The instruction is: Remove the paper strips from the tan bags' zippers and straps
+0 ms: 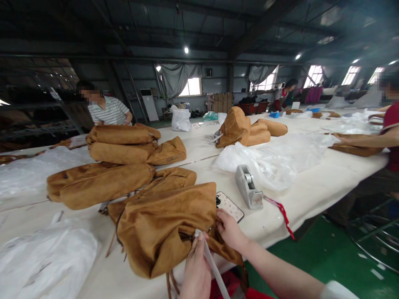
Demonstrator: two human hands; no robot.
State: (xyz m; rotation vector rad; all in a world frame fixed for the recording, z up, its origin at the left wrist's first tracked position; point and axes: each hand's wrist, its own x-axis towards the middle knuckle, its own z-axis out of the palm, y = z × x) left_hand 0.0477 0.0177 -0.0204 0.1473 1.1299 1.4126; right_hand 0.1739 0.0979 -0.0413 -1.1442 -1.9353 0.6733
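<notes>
left hand (197, 265) cut off at my lower edge, fingers (199, 246) pinching white strip (215, 266), right hand (231, 232) touching brown bag (162, 220), grip I can't tell, bag's length slanting toward upper right

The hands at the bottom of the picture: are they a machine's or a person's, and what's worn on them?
A person's. The left hand and right hand wear no gloves and have no cables. A whitish sleeve shows on the right arm; any left sleeve is out of view.
</notes>
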